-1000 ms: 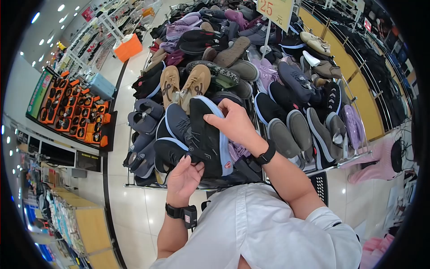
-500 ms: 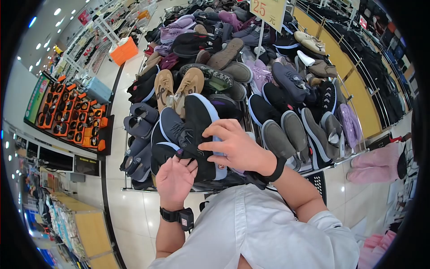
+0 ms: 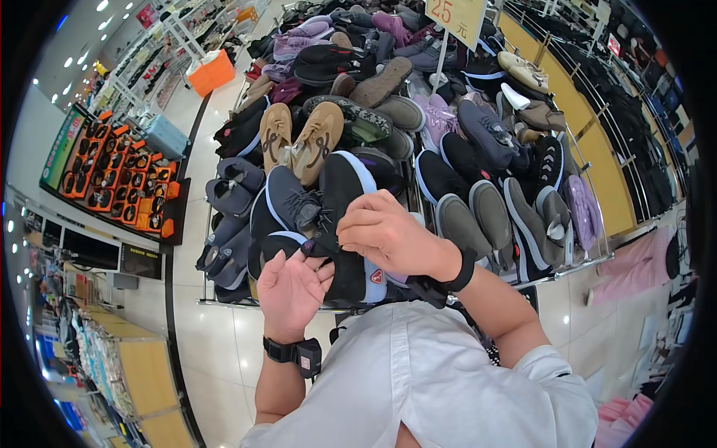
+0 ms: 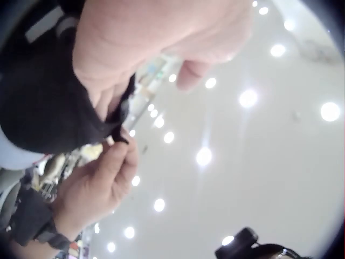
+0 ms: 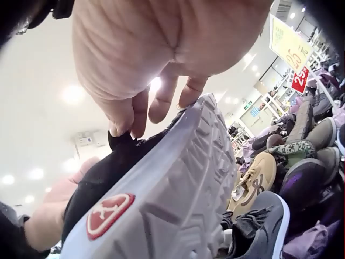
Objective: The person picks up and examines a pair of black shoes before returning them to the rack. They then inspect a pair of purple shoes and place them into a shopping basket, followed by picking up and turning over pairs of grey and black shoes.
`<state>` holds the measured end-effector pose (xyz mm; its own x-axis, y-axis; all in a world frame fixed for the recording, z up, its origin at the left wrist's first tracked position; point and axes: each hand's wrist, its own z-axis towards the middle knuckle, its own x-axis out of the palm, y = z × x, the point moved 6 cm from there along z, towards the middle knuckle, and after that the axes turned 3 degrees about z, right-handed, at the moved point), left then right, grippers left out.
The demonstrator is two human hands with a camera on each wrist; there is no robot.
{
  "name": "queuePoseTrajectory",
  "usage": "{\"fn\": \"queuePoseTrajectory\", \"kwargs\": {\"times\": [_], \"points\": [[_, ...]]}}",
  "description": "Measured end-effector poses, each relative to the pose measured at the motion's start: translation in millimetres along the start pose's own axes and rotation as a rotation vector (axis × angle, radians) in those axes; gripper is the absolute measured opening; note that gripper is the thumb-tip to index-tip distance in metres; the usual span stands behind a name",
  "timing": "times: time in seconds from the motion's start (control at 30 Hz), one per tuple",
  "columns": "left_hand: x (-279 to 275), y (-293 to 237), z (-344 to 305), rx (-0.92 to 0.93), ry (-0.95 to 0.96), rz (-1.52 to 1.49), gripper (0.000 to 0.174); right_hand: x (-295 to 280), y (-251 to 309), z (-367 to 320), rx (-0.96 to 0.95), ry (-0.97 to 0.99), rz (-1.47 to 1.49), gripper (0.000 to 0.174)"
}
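Observation:
A black shoe (image 3: 345,187) with a pale sole and a red logo on its side is tilted up in front of the person. The right hand (image 3: 388,235) pinches a dark flap at its opening between thumb and finger, also visible in the right wrist view, where the ridged sole (image 5: 178,189) faces the camera. Palm up, the left hand (image 3: 291,291) has its fingers reaching into the shoe's opening, their tips hidden by the black fabric (image 4: 48,102) in the left wrist view. Its thumb stands away from the shoe. Behind lies a dark grey laced shoe (image 3: 286,196).
Shoes are heaped across a metal-railed display, with tan shoes (image 3: 320,142) beyond the hands and grey slip-ons (image 3: 461,224) to the right. A price sign (image 3: 459,19) rises from the pile. At left stands a rack of orange trays (image 3: 127,179).
The right hand has left the shoe's sole edge, passed over the upper with fingers spread, and now pinches the flap at the opening. The left thumb has lifted off the shoe.

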<state>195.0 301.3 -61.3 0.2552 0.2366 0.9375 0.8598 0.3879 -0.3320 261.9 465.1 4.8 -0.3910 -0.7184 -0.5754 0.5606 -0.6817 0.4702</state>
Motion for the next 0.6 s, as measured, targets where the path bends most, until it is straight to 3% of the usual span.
{"fn": "queuePoseTrajectory", "kwargs": {"times": [0.1, 0.17, 0.23, 0.3, 0.37, 0.43, 0.53, 0.6], "points": [[-3, 2, -1, -0.016, -0.008, 0.027, 0.067, -1, -7, 9, -0.009, 0.037, 0.045, 0.011], [-1, 8, -1, -0.047, 0.033, 0.018, 0.069, -4, -16, 18, 0.048, -0.032, 0.217, 0.01], [3, 15, 0, -0.078, 0.072, 0.01, 0.071, -9, -22, 27, 0.087, -0.052, 0.209, 0.008], [2, 21, 0, -0.095, -0.018, 0.083, 0.074, -3, -43, 29, 0.38, 0.026, 0.303, 0.008], [0, 21, 0, -0.103, -0.018, 0.095, 0.074, 4, -62, 30, 0.448, 0.054, 0.329, 0.012], [-1, 21, 0, -0.109, -0.016, 0.105, 0.075, 13, -83, 27, 0.648, 0.111, 0.455, 0.016], [-8, 21, -3, -0.111, -0.071, 0.134, 0.075, 15, -91, 27, 0.698, 0.169, 0.501, 0.018], [-10, 20, -2, -0.114, 0.002, 0.105, 0.076, 16, -90, 27, 0.717, 0.181, 0.513, 0.017]]}}
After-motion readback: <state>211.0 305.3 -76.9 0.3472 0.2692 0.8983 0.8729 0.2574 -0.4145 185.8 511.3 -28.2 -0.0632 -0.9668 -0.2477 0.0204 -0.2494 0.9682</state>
